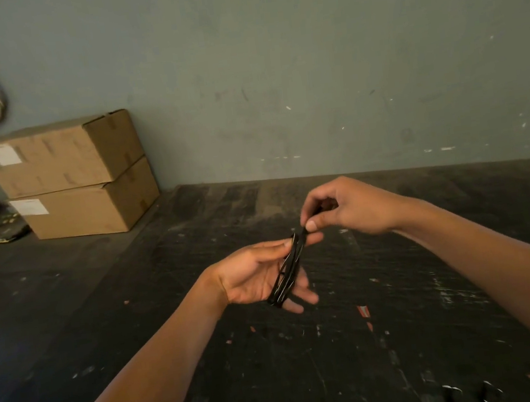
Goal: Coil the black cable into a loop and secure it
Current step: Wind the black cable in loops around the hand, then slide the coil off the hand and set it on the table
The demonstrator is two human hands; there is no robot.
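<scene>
Left hand point(259, 276): palm up, fingers straight, black cable point(287, 273) coiled around them.
Right hand point(349, 207): grip pinched cable's end.

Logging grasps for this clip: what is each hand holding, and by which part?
Black cable: coils wrap the left hand's straight fingers; the right hand pinches its upper end.

Black cable point(288, 269) wound around open left hand point(259, 276), right hand point(349, 205) pinched its end, two stacked boxes point(70, 178) by wall.
</scene>
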